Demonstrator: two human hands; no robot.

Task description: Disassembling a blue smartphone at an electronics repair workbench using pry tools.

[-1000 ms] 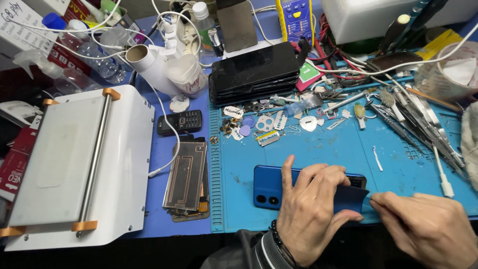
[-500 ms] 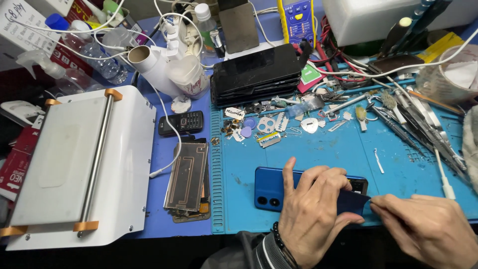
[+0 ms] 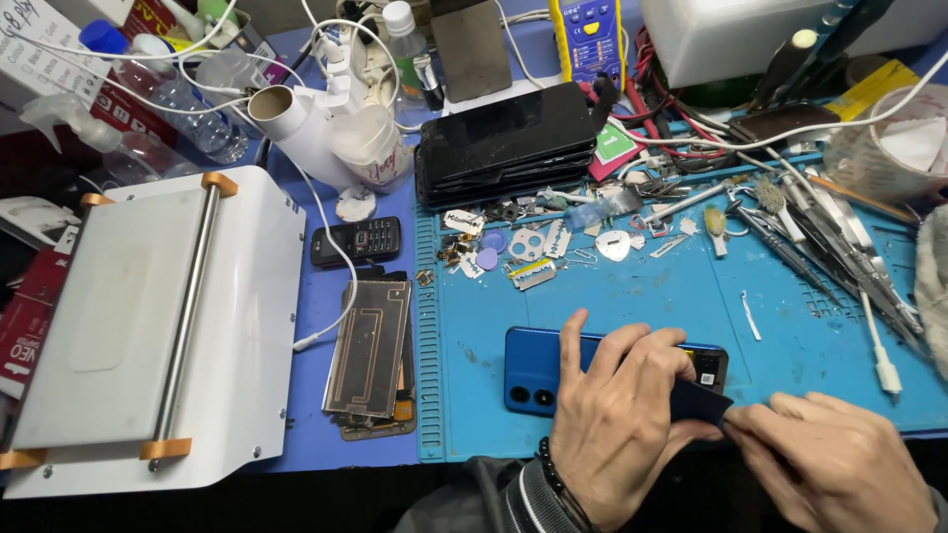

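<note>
Blue phone [image 3: 538, 370] lay back-up on the blue mat [image 3: 632, 296] at the counter's near edge. Left hand [image 3: 617, 424] pressed flat over it, pinning it steady. Right hand [image 3: 839, 464] pinched a thin tool at the phone's right end, where the back cover looked lifted.
</note>
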